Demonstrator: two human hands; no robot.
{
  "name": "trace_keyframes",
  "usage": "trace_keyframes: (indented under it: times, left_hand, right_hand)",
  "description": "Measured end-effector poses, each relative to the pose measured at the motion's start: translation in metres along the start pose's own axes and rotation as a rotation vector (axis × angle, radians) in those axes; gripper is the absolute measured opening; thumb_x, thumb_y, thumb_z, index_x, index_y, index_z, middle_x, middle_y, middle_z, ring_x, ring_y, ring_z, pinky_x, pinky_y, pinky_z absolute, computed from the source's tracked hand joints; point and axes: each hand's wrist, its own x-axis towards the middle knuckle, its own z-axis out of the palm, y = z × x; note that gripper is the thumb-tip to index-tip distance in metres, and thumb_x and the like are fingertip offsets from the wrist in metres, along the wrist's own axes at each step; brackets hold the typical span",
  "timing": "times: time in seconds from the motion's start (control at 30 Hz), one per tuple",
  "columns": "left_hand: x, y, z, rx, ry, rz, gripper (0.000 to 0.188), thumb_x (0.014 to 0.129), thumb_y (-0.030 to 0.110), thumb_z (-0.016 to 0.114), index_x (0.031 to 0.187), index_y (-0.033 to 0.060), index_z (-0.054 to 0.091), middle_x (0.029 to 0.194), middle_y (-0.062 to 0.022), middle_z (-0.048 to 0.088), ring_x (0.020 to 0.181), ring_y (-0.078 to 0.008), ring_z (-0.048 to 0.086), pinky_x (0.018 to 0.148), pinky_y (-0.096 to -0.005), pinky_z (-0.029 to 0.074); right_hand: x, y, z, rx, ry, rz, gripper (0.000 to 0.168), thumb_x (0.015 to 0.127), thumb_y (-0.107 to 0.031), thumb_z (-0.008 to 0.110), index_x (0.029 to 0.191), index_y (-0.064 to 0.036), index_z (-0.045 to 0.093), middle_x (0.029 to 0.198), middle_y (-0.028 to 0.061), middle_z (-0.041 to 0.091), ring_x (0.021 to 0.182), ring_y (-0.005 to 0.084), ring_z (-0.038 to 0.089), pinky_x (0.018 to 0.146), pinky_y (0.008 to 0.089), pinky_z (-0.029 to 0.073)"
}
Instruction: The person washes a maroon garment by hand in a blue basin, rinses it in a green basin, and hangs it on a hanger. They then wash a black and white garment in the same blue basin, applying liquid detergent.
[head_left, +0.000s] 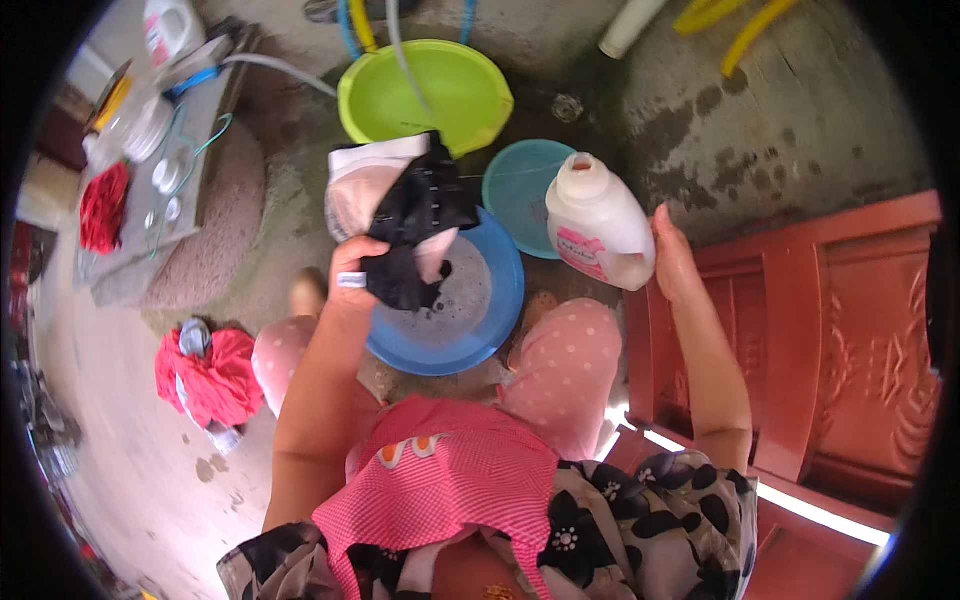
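Note:
My left hand (351, 271) grips a black and pale beige garment (409, 202) with a row of hooks, and has a small white tag at its wrist side. The garment hangs over a blue plastic basin (506, 300) of cloudy, sudsy water. To the right, my right hand (675, 251) holds a white plastic detergent bottle (607, 210) from its handle side. The bottle is uncapped, its mouth tilted up and away, and a pink label shows on its front. A thin pale line runs from near the mouth towards the garment; I cannot tell if it is liquid.
Beyond the blue basin are a lime-green basin (480, 97) with a hose (409, 67) in it and a teal basin (517, 176). Red and grey clothes (217, 375) lie on the floor at left. A stone slab (191, 191) bears jars and a hanger. A red carved door (795, 337) stands right.

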Motion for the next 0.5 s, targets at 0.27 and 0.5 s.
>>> trace_keyframes:
  times: [0.27, 0.5]
  left_hand:
    - [0.004, -0.013, -0.019, 0.201, 0.299, 0.166, 0.016, 0.068, 0.011, 0.053, 0.078, -0.0015, 0.059, 0.081, -0.0150, 0.062, 0.072, -0.0262, 0.060, 0.070, -0.0390, 0.052]
    - [-0.009, 0.000, -0.086, 0.144, 0.298, 0.043, 0.042, 0.069, 0.006, 0.050, 0.109, -0.0059, 0.052, 0.097, -0.0150, 0.062, 0.085, -0.0275, 0.061, 0.082, -0.0372, 0.049]
  right_hand:
    - [0.013, 0.189, -0.090, 0.069, 0.623, 0.299, 0.076, 0.080, -0.062, 0.052, 0.109, 0.007, 0.057, 0.112, 0.0167, 0.057, 0.100, 0.0242, 0.055, 0.086, 0.0337, 0.042]
    - [0.024, 0.314, -0.125, 0.209, 0.829, 0.295, 0.074, 0.081, -0.060, 0.052, 0.109, 0.009, 0.056, 0.108, 0.0166, 0.058, 0.095, 0.0235, 0.057, 0.082, 0.0334, 0.045]
